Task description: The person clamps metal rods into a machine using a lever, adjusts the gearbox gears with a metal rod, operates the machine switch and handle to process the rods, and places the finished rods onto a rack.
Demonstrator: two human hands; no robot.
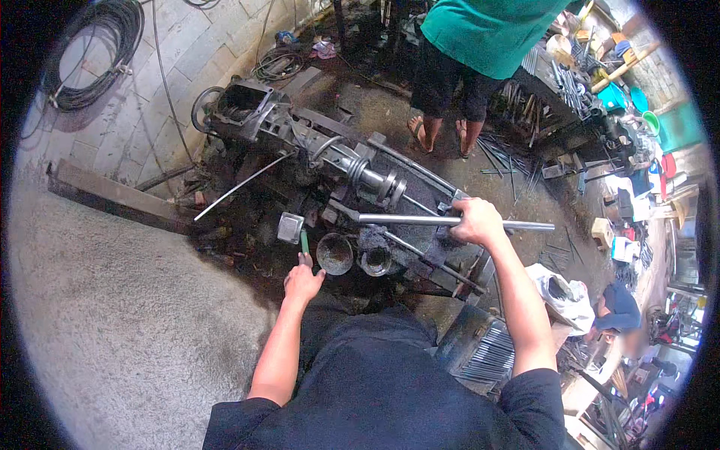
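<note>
My right hand (478, 221) is closed around a long smooth metal rod (409, 220), which lies nearly level across the right side of a greasy machine (349, 161). The rod's left end is beside the machine's rails, and its other end sticks out past my hand. My left hand (304, 283) grips a green-handled tool (304, 241). Its far end reaches a small square metal container (290, 227), and I cannot make out its tip. Just right of the left hand are a round metal bowl (334, 253) and a dark round pot (375, 261).
A thin bright rod (244, 186) juts left from the machine. Metal rods fill a tray (486, 352) by my right arm, near a white sack (562, 298). A person in a green shirt (491, 34) stands beyond the machine; another in a dark cap (621, 307) is at right.
</note>
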